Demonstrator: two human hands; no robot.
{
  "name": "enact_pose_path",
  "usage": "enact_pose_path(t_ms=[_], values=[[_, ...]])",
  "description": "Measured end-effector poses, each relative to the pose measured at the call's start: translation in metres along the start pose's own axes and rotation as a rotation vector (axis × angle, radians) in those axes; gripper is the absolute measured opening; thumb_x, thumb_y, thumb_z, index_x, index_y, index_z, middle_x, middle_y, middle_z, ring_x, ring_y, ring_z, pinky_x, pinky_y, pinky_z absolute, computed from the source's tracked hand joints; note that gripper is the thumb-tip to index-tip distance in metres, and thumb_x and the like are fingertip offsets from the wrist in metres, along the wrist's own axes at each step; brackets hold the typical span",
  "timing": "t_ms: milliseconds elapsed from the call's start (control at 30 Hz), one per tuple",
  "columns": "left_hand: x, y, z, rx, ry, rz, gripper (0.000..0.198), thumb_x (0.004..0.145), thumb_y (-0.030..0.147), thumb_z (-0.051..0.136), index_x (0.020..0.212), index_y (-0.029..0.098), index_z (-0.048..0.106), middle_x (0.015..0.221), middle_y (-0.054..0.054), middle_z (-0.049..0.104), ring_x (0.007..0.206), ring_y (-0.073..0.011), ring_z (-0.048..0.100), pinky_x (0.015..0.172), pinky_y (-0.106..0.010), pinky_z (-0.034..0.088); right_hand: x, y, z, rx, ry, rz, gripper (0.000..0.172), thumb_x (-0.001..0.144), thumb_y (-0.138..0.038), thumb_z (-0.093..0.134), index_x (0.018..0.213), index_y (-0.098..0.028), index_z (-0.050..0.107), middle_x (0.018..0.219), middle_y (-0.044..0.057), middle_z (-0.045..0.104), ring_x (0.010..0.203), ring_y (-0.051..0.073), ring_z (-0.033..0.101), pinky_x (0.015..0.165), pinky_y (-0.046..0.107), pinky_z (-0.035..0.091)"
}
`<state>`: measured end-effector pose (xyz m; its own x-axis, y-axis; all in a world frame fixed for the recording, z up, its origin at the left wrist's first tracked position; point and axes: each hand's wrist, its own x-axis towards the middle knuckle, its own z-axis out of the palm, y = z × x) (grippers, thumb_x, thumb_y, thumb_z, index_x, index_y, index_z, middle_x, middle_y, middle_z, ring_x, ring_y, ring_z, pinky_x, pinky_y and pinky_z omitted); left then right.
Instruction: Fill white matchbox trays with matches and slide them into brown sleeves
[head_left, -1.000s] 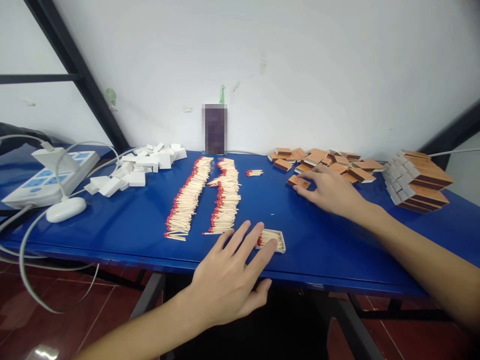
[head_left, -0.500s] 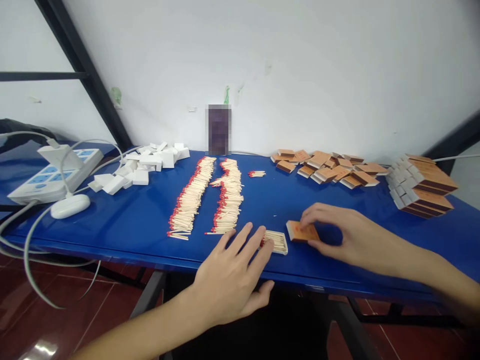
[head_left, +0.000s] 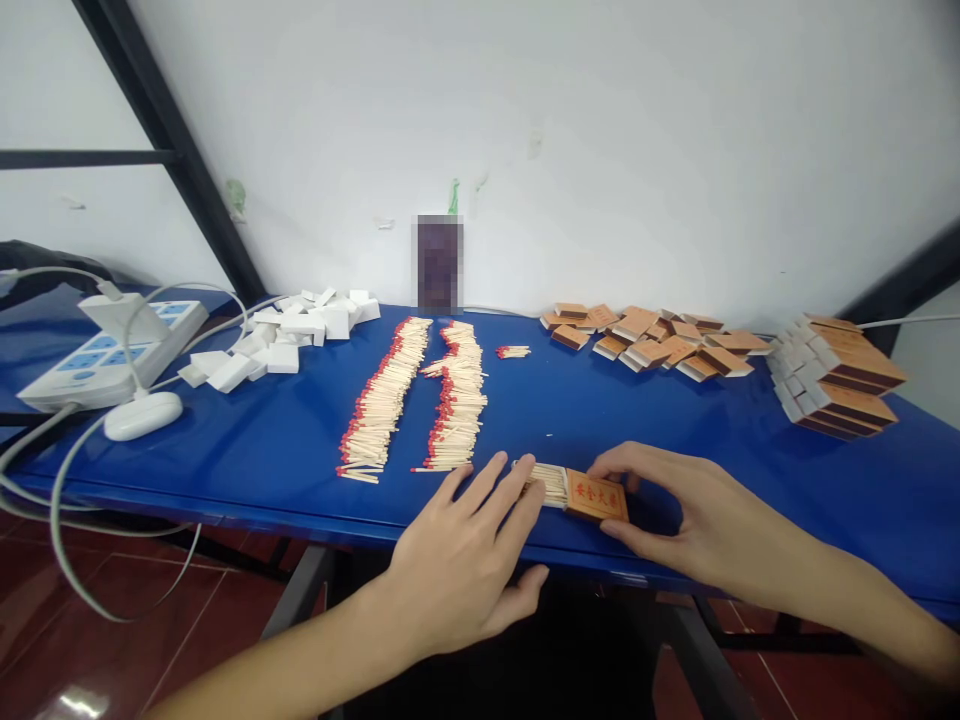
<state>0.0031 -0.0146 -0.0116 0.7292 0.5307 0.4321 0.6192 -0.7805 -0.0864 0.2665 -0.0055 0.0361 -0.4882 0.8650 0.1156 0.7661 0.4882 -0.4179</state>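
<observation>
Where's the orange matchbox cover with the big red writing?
In the head view, the orange cover is right of centre, near the front edge of the blue table, held in the right hand, with its left end at the white match tray.

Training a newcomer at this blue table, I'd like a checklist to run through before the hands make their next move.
1. Right hand gripping the orange-brown rectangular cardboard sleeve: ok, fingers and thumb close on it.
2. Sleeve lined up end to end with the white rectangular cardboard tray: ok.
3. Left hand touching the tray: cannot tell; its fingers cover the end away from the sleeve.
4. Slim pale wooden matches lying flat in the tray: ok where visible.
5. Sleeve covering the whole tray: not ok, matches show outside it.
6. Two long rows of red-tipped wooden matches apart from the sleeve: ok.
</observation>
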Motion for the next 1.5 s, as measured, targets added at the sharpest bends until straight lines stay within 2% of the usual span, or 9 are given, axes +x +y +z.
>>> enact_pose_path(t_ms=[200, 533, 767, 867, 1000, 1133, 1233, 1500], values=[[0.000, -0.001, -0.002, -0.031, -0.032, -0.052, 0.057, 0.096, 0.045, 0.048, 0.142, 0.010, 0.046, 0.151, -0.026, 0.040, 0.136, -0.0372, 0.047, 0.106, -0.050, 0.045, 0.007, 0.006, 0.000, 0.020, 0.012, -0.014, 0.024, 0.091, -0.040, 0.061, 0.110, -0.026, 0.061, 0.106, 0.004, 0.069, 0.093, 0.020, 0.065, 0.083, 0.035, 0.054], [-0.002, -0.002, 0.000, 0.020, -0.043, 0.000, 0.060, 0.099, 0.047, 0.043, 0.144, 0.008, 0.042, 0.151, -0.025, 0.041, 0.136, -0.0361, 0.048, 0.108, -0.047, 0.042, 0.016, 0.004, 0.001, 0.073, 0.008, -0.093, 0.022, 0.090, -0.037, 0.063, 0.109, -0.026, 0.065, 0.104, 0.003, 0.071, 0.094, 0.020, 0.068, 0.085, 0.033, 0.055], [-0.001, -0.002, -0.001, 0.041, -0.063, 0.025, 0.074, 0.098, 0.056, 0.039, 0.153, 0.008, 0.026, 0.151, -0.028, 0.039, 0.140, -0.0372, 0.041, 0.109, -0.048, 0.040, 0.023, -0.004, 0.008, 0.116, -0.008, -0.168, 0.022, 0.092, -0.035, 0.061, 0.111, -0.024, 0.063, 0.106, 0.004, 0.070, 0.096, 0.018, 0.067, 0.086, 0.030, 0.054], [-0.001, -0.003, -0.002, 0.032, -0.051, 0.040, 0.078, 0.097, 0.058, 0.040, 0.154, 0.009, 0.024, 0.150, -0.029, 0.039, 0.142, -0.0382, 0.038, 0.109, -0.048, 0.039, 0.026, -0.009, 0.013, 0.145, 0.009, -0.200, 0.020, 0.093, -0.032, 0.060, 0.112, -0.024, 0.063, 0.105, 0.004, 0.070, 0.096, 0.017, 0.066, 0.085, 0.029, 0.054], [-0.001, -0.001, -0.001, 0.020, -0.010, 0.036, 0.079, 0.093, 0.058, 0.047, 0.153, 0.009, 0.028, 0.148, -0.028, 0.042, 0.141, -0.0382, 0.039, 0.109, -0.048, 0.042, 0.027, -0.011, 0.016, 0.146, 0.037, -0.216, 0.020, 0.094, -0.030, 0.059, 0.113, -0.024, 0.063, 0.106, 0.003, 0.070, 0.097, 0.016, 0.066, 0.084, 0.027, 0.055], [-0.002, 0.001, 0.005, -0.011, 0.170, -0.038, 0.068, 0.089, 0.041, 0.052, 0.145, 0.004, 0.040, 0.141, -0.025, 0.053, 0.131, -0.0342, 0.054, 0.103, -0.043, 0.050, 0.024, -0.006, 0.017, 0.080, 0.097, -0.194, 0.020, 0.092, -0.028, 0.060, 0.112, -0.025, 0.062, 0.110, 0.004, 0.070, 0.101, 0.017, 0.066, 0.088, 0.030, 0.054], [-0.001, 0.001, 0.006, -0.059, 0.270, -0.008, 0.061, 0.086, 0.037, 0.052, 0.138, 0.005, 0.050, 0.132, -0.021, 0.062, 0.121, -0.0306, 0.062, 0.099, -0.040, 0.054, 0.024, -0.004, 0.018, 0.055, 0.133, -0.192, 0.019, 0.092, -0.029, 0.061, 0.111, -0.025, 0.063, 0.110, 0.004, 0.071, 0.101, 0.017, 0.068, 0.087, 0.030, 0.055], [-0.001, -0.001, 0.003, -0.035, 0.218, 0.078, 0.054, 0.088, 0.039, 0.049, 0.133, 0.010, 0.056, 0.131, -0.021, 0.062, 0.119, -0.0303, 0.064, 0.092, -0.041, 0.057, 0.025, -0.002, 0.022, 0.062, 0.171, -0.226, 0.020, 0.093, -0.028, 0.061, 0.112, -0.025, 0.064, 0.115, 0.003, 0.072, 0.104, 0.017, 0.069, 0.088, 0.027, 0.057]])
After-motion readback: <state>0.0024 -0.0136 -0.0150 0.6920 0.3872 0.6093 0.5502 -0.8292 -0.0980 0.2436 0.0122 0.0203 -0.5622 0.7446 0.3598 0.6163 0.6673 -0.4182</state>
